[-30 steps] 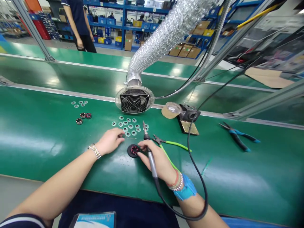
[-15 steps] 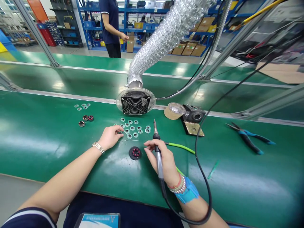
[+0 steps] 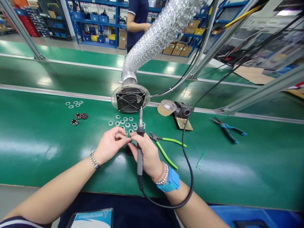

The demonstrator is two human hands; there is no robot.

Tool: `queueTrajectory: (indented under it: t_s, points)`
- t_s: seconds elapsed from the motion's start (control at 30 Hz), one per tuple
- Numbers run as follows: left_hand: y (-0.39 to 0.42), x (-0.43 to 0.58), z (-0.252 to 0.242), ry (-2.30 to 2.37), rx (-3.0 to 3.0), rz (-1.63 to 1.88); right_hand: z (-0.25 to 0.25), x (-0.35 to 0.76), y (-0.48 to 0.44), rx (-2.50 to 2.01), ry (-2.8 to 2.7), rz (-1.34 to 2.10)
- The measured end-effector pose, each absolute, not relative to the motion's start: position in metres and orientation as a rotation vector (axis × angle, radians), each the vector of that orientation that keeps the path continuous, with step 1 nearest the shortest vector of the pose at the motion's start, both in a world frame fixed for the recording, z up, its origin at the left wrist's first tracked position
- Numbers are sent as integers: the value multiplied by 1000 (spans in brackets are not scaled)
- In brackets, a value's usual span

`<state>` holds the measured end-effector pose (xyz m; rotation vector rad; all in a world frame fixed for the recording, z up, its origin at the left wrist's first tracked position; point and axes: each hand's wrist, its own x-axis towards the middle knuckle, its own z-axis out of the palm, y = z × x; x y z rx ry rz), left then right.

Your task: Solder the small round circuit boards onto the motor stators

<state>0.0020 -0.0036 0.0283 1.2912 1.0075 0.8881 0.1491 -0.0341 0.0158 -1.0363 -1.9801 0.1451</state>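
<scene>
My right hand (image 3: 148, 155) is closed around a soldering iron (image 3: 140, 158), its tip pointing up and away. The thumb and fingertips of this hand meet those of my left hand (image 3: 110, 145), which is pinched shut. Whatever lies between the fingertips is small and mostly hidden. Partly covered by my hands, a black round base (image 3: 129, 150) sits on the green bench. Just beyond the fingers lie several small ring-shaped circuit boards (image 3: 125, 119). Green-handled cutters (image 3: 163, 148) rest to the right of my right hand.
A fume extractor fan (image 3: 130, 102) hangs beyond the boards. Right of it stand a clear round tub (image 3: 166, 108) and an iron stand (image 3: 184, 115). Blue-handled pliers (image 3: 226, 129) lie farther right. At left are several more boards (image 3: 76, 102) and three round coil parts (image 3: 78, 116).
My left hand has come from the boards toward the middle, and my right hand has moved left with the soldering iron to meet it. The view has shifted; the cutters show more fully.
</scene>
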Motion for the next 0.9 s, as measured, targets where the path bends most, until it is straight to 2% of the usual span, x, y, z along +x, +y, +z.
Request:
queueTrajectory:
  t_s: [0.23, 0.43, 0.9]
  points:
    - [13, -14, 27, 1110, 1532, 750, 16, 179, -33, -1228, -1722, 443]
    - [23, -19, 13, 1045, 1663, 469, 1, 177, -42, -1207, -1741, 753]
    - [22, -17, 7, 1045, 1755, 405, -3, 174, -41, -1172, -1969, 585]
